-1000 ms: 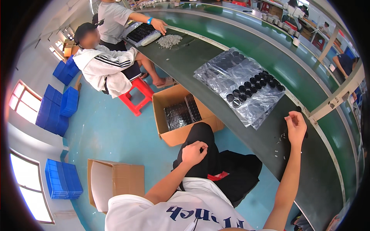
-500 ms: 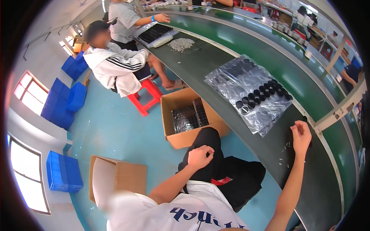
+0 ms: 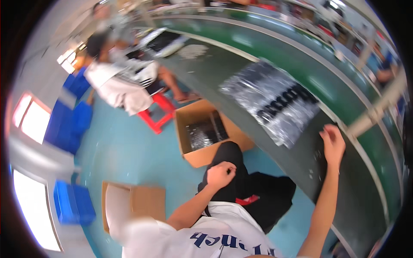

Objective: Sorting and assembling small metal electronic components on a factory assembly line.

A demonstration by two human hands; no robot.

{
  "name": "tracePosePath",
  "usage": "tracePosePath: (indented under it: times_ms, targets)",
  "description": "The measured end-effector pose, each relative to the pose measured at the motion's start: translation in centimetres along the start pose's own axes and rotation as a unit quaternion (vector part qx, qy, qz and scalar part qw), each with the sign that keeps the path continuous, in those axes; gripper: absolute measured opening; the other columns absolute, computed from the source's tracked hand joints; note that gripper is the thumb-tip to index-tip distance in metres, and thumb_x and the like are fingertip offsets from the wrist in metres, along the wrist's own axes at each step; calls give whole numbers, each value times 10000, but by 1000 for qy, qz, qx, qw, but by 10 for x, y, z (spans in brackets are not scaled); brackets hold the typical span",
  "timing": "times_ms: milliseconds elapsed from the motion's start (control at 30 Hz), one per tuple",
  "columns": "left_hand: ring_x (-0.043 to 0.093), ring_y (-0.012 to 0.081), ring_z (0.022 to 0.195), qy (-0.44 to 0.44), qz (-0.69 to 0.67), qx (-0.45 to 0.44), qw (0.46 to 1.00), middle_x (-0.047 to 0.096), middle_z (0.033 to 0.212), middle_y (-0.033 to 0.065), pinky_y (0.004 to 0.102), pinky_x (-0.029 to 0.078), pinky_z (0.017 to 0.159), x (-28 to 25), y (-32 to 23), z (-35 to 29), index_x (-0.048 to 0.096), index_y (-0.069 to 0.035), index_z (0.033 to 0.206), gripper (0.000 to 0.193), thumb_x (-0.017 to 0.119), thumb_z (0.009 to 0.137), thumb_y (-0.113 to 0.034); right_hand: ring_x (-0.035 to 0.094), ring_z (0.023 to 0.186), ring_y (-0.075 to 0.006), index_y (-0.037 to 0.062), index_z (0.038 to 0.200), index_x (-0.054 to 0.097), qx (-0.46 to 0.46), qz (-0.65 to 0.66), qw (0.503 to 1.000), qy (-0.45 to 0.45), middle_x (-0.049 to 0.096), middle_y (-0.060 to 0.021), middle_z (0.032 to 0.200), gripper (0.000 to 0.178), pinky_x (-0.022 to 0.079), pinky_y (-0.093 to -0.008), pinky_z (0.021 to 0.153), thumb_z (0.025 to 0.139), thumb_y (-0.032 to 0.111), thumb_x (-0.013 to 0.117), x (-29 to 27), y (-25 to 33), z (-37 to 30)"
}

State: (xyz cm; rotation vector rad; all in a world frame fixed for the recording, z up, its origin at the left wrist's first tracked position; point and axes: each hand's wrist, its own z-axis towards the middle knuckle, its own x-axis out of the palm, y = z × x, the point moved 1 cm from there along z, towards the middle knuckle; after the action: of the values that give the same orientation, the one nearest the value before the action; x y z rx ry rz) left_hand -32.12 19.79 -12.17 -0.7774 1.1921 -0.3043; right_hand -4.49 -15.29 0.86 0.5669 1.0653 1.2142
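Left hand (image 3: 221, 175), curling by the dark-clad knee (image 3: 230, 150); right hand (image 3: 334, 144), bunching its fingertips above the counter (image 3: 359, 189); cannot tell whether either is pinching anything. Small pale pieces (image 3: 311, 176) are lying just left of the right forearm (image 3: 325, 202), round black pieces (image 3: 282, 103) farther away on plastic sheeting (image 3: 243, 84); a leftward forearm sweep could be sending pale ones off the near edge.

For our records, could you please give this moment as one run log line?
Left hand: curled by black trousers | right hand: over dark green tabletop, grip unclear | nearby: clear plastic sheeting, round black pieces, small whitish pieces
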Motion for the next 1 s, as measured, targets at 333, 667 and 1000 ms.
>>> tracePosePath:
  times_ms: [333,667,1000]
  targets:
    - [686,195,702,21,-12,-31,999,755,889,10,328,540,663,2,4,4,779,-131,978,134,794,857,-186,742,941,-222,-24,1155,668,160,282,946,-9,725,-135,1078,189,614,-323,847,987,64,676,-10,23,13]
    - [589,67,656,99,-357,-7,929,674,823,-1,216,477,613,-36,-104,41,715,-25,1038,89,743,956,-43,699,854,-183,-25,1150,648,219,359,907,-19,683,-101,1018,193,598,-338,849,983,71,647,-17,25,8]
    - [621,51,661,158,-378,117,905,730,845,24,225,487,605,14,-225,113,731,-7,1037,122,764,922,-29,699,782,-141,-10,1104,680,203,228,950,63,718,-73,948,186,595,-292,758,936,70,675,-28,32,17]
